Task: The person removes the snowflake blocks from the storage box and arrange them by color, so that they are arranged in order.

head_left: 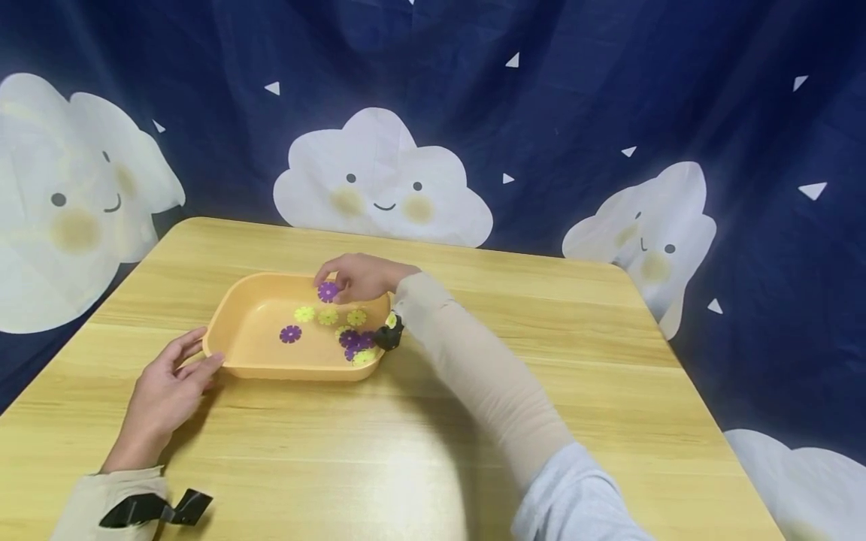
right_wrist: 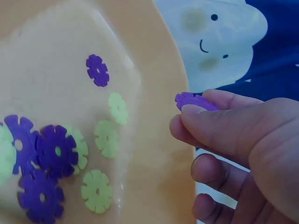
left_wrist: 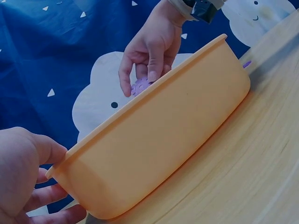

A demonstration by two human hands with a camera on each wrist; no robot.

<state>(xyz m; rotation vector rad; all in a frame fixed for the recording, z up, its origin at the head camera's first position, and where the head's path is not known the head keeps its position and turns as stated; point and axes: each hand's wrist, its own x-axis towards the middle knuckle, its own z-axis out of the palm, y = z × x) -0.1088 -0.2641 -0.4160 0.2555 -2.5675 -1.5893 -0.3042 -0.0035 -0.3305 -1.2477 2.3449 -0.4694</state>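
Observation:
An orange plastic basin (head_left: 253,323) stands on the table, and my left hand (head_left: 169,387) grips its left end, thumb at the rim and fingers against the outside. Over the far side of the basin, my right hand (head_left: 365,276) pinches a purple notched flower-shaped disc (right_wrist: 194,100) between thumb and fingertips. Its other fingers are loosely curled. Inside the basin lies one separate purple disc (head_left: 290,333). Several yellow discs (right_wrist: 96,191) are spread towards the right, beside an overlapping cluster of purple discs (right_wrist: 41,197) and yellow ones.
The wooden table (head_left: 541,391) extends to the right and in front of the basin. Behind it hangs a dark blue curtain (head_left: 555,113) with white clouds. Black straps (head_left: 138,511) sit at the wrists. A purple bit (left_wrist: 246,64) shows past the basin's end in the left wrist view.

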